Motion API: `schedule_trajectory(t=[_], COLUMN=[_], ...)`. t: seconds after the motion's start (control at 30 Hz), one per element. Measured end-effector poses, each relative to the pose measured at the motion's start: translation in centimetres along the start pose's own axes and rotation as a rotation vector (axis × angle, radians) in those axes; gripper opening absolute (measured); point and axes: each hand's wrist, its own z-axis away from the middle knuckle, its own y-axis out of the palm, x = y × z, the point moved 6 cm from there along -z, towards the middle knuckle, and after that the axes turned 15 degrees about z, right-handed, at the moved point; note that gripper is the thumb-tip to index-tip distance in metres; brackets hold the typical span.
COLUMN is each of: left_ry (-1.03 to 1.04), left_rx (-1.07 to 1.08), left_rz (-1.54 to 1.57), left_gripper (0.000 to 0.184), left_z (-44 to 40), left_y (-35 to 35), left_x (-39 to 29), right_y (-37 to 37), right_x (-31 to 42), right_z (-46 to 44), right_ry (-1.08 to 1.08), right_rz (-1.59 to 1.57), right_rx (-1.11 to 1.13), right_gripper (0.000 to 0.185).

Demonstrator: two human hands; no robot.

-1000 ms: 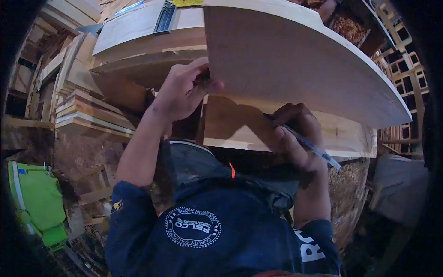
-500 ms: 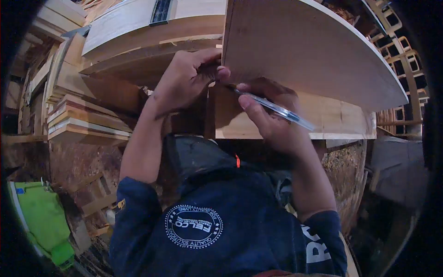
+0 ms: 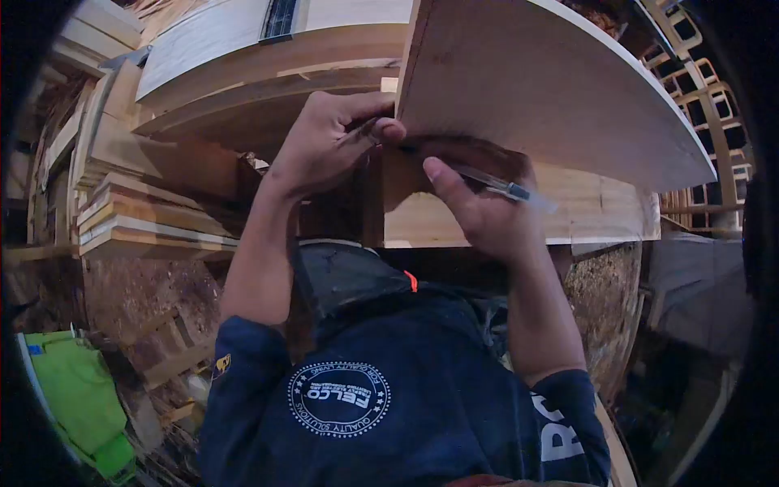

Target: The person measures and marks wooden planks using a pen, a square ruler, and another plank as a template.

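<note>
A large pale wooden board (image 3: 535,89) stands tilted in front of me, its left end by my left hand (image 3: 337,142). The fingers of that hand are closed at the board's lower left corner. My right hand (image 3: 487,195) is closed around a clear pen (image 3: 507,188), whose tip side points left under the board's lower edge, in shadow. Part of the right fingers lies in that shadow. Below the board, a lighter wooden plank (image 3: 592,203) runs to the right.
Stacked wooden pieces (image 3: 154,215) lie at the left. Further wide boards (image 3: 203,61) are at the upper left, with a dark metal strip (image 3: 279,19) on top. A green item (image 3: 81,398) sits at the lower left. Wooden lattice crates (image 3: 706,105) stand at the right.
My right hand has moved left with the pen, to near my left hand at the board's corner. The board and planks have shifted slightly in view.
</note>
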Motion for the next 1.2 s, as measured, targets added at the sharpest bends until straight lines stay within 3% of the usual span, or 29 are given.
schedule_trajectory(t=[0.27,0.37,1.07,1.2], left_ry=[0.132,0.108,0.103,0.095], left_rx=[-0.047,-0.03,-0.048,-0.057], left_rz=[0.002,-0.02,0.022,0.018], left_gripper=[0.026,0.028,0.031,0.036], left_z=[0.22,0.31,0.44,0.47], left_y=[0.32,0.32,0.21,0.11], left_x=[-0.32,-0.25,0.2,0.5], right_y=[0.27,0.68,0.34,0.62], right_x=[0.0,-0.4,0.2,-0.16], right_z=[0.08,0.06,-0.2,0.06], right_ry=[0.017,0.012,-0.09,-0.005], right_rz=[-0.018,-0.155,0.061,-0.083], right_rx=[-0.033,-0.047,-0.062,-0.054], right_gripper=[0.017,0.017,0.016,0.017])
